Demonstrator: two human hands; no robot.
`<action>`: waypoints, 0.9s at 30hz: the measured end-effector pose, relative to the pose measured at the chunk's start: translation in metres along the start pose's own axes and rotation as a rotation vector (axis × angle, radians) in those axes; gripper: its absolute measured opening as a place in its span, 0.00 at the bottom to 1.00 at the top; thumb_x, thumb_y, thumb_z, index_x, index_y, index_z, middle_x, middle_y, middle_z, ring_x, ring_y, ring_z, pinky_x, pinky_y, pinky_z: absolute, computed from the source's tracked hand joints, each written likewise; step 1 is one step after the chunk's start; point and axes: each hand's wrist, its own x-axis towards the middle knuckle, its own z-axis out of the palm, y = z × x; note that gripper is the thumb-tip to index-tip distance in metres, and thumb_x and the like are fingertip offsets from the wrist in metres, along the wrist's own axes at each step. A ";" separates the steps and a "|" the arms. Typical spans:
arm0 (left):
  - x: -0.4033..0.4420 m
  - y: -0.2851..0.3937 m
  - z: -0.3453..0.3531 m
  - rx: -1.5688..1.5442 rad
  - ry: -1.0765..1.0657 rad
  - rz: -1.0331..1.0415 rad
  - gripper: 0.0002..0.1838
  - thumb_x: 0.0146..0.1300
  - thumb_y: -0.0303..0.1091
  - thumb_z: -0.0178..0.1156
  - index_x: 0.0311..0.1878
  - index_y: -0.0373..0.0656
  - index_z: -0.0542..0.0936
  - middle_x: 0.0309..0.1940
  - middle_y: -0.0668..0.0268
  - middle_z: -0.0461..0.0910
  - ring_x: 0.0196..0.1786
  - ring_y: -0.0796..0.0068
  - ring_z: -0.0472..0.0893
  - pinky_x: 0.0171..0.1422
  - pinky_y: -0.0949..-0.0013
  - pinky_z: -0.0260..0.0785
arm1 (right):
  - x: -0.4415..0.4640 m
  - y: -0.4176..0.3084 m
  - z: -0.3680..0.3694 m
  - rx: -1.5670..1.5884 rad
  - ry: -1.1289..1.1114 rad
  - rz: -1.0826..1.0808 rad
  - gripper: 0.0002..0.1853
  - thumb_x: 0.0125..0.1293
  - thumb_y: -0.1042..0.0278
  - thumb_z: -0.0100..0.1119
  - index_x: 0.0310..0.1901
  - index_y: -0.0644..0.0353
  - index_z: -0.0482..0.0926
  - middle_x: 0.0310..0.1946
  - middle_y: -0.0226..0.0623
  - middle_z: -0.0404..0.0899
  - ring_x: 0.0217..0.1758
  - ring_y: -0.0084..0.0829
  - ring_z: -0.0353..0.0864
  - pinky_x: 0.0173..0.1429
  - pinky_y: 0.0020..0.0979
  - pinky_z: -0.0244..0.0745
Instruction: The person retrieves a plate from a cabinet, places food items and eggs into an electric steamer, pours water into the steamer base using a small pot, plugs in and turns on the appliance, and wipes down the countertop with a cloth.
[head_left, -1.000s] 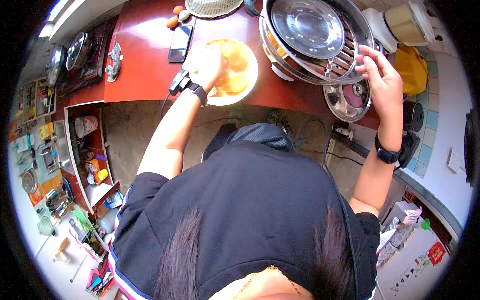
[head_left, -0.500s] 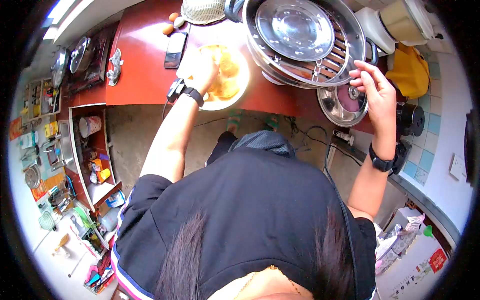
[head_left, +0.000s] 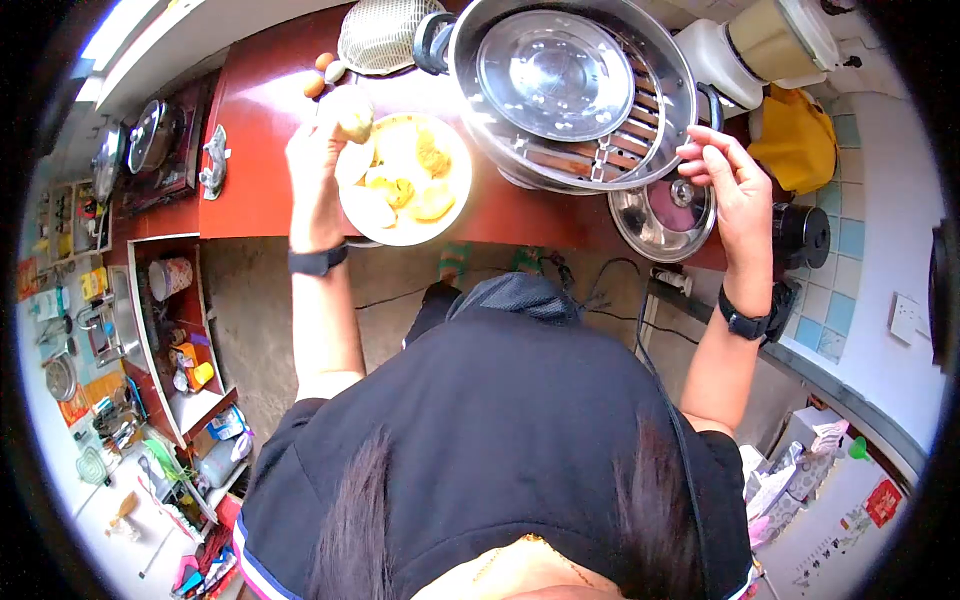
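Note:
Above the left rim of a white plate [head_left: 387, 236], my left hand [head_left: 318, 170] grips a pale yellowish round piece of food [head_left: 351, 112]. Several yellow-orange pieces [head_left: 431, 200] lie on the plate. My right hand [head_left: 735, 185] has its fingers bent at the right rim of a large metal steamer pot [head_left: 668, 95], thumb near the index finger; whether it pinches the rim is unclear. Inside the pot a round metal dish [head_left: 556, 75] sits on a slatted rack [head_left: 645, 125].
Eggs [head_left: 314, 85] and a woven basket [head_left: 385, 38] are at the table's back. A glass lid [head_left: 663, 215] lies below the pot. A small grey object [head_left: 214, 162] is at the left. A yellow bag [head_left: 797, 140] and a lidded container [head_left: 782, 38] stand at the right.
My left hand has moved off the plate to its left side and now holds a round piece of food up. My right hand stays by the pot rim. The whole view has shifted.

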 end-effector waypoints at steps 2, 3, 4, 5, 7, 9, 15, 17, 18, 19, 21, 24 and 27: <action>-0.007 0.057 0.004 0.033 0.005 0.155 0.15 0.68 0.37 0.62 0.49 0.33 0.82 0.43 0.64 0.85 0.46 0.75 0.83 0.55 0.69 0.75 | 0.001 0.002 -0.004 0.023 0.005 -0.013 0.14 0.77 0.68 0.50 0.55 0.62 0.81 0.42 0.34 0.86 0.40 0.20 0.83 0.45 0.22 0.75; -0.011 0.083 0.013 0.009 -0.151 0.227 0.15 0.68 0.37 0.62 0.49 0.34 0.82 0.43 0.64 0.85 0.46 0.75 0.83 0.56 0.70 0.74 | 0.001 0.003 -0.004 0.036 0.001 -0.012 0.14 0.77 0.68 0.50 0.55 0.62 0.81 0.42 0.34 0.86 0.40 0.20 0.83 0.45 0.22 0.75; -0.016 0.104 0.028 -0.014 -0.307 0.300 0.15 0.68 0.37 0.62 0.49 0.34 0.83 0.44 0.64 0.85 0.46 0.76 0.83 0.57 0.70 0.73 | 0.001 0.004 -0.004 0.049 -0.002 -0.012 0.14 0.77 0.68 0.50 0.55 0.63 0.81 0.42 0.34 0.86 0.40 0.20 0.83 0.45 0.22 0.75; -0.020 0.119 0.047 0.111 -0.383 0.302 0.15 0.67 0.37 0.62 0.50 0.35 0.82 0.44 0.65 0.85 0.45 0.76 0.82 0.56 0.71 0.72 | 0.001 0.004 -0.004 0.061 -0.004 -0.012 0.14 0.77 0.68 0.50 0.55 0.63 0.81 0.42 0.34 0.86 0.40 0.20 0.83 0.45 0.22 0.76; -0.025 0.126 0.097 0.357 -0.533 0.329 0.17 0.64 0.38 0.62 0.49 0.36 0.83 0.42 0.64 0.85 0.43 0.77 0.82 0.53 0.72 0.72 | 0.000 0.001 -0.002 0.075 -0.023 -0.026 0.14 0.77 0.68 0.50 0.55 0.63 0.81 0.42 0.35 0.86 0.40 0.20 0.83 0.45 0.22 0.76; -0.029 0.126 0.146 0.616 -0.643 0.382 0.18 0.59 0.41 0.62 0.46 0.35 0.83 0.36 0.63 0.84 0.38 0.76 0.82 0.46 0.71 0.73 | -0.003 -0.002 0.001 0.084 -0.045 -0.030 0.14 0.77 0.68 0.50 0.55 0.63 0.81 0.42 0.35 0.86 0.40 0.21 0.83 0.45 0.21 0.75; -0.011 0.101 0.211 1.017 -0.765 0.439 0.21 0.56 0.45 0.62 0.40 0.33 0.85 0.29 0.55 0.85 0.33 0.64 0.85 0.41 0.63 0.76 | -0.016 -0.006 0.000 0.117 -0.058 -0.067 0.14 0.77 0.69 0.50 0.56 0.63 0.81 0.42 0.35 0.86 0.40 0.21 0.83 0.45 0.21 0.75; -0.005 0.088 0.207 1.089 -0.624 0.655 0.24 0.57 0.47 0.63 0.45 0.33 0.85 0.31 0.52 0.86 0.35 0.61 0.86 0.43 0.61 0.77 | -0.021 -0.007 0.000 0.110 -0.046 -0.063 0.14 0.77 0.70 0.50 0.55 0.64 0.81 0.42 0.35 0.86 0.40 0.20 0.83 0.46 0.21 0.75; -0.014 0.104 0.199 1.153 -0.575 0.718 0.24 0.59 0.47 0.65 0.48 0.35 0.84 0.32 0.51 0.86 0.36 0.63 0.87 0.44 0.64 0.77 | -0.023 -0.004 0.000 0.122 -0.037 -0.060 0.14 0.76 0.70 0.50 0.56 0.64 0.81 0.42 0.35 0.86 0.40 0.20 0.83 0.46 0.21 0.75; -0.039 0.137 0.180 0.950 -0.536 0.564 0.18 0.59 0.42 0.67 0.47 0.41 0.84 0.40 0.55 0.86 0.46 0.61 0.84 0.53 0.62 0.73 | -0.028 -0.007 -0.001 0.122 -0.028 -0.051 0.14 0.76 0.70 0.50 0.56 0.63 0.81 0.42 0.34 0.86 0.40 0.20 0.83 0.46 0.21 0.75; -0.059 0.153 0.136 0.672 -0.448 0.512 0.15 0.60 0.40 0.67 0.47 0.42 0.84 0.41 0.55 0.86 0.47 0.63 0.84 0.53 0.64 0.73 | -0.033 -0.010 -0.001 0.120 -0.001 -0.038 0.14 0.77 0.70 0.50 0.56 0.64 0.81 0.43 0.34 0.86 0.41 0.19 0.82 0.47 0.21 0.74; -0.033 0.095 0.058 0.527 -0.304 0.691 0.14 0.63 0.39 0.64 0.45 0.40 0.85 0.34 0.55 0.86 0.37 0.72 0.87 0.42 0.69 0.76 | -0.037 -0.001 0.000 0.122 0.007 -0.042 0.14 0.77 0.69 0.51 0.56 0.64 0.81 0.43 0.34 0.86 0.41 0.19 0.82 0.47 0.21 0.74; -0.030 -0.003 0.007 1.008 -0.314 0.386 0.10 0.60 0.31 0.62 0.43 0.44 0.86 0.39 0.60 0.86 0.45 0.62 0.85 0.51 0.62 0.77 | -0.039 0.006 0.010 0.142 -0.019 -0.003 0.14 0.77 0.69 0.51 0.56 0.64 0.81 0.43 0.34 0.86 0.40 0.18 0.82 0.47 0.21 0.74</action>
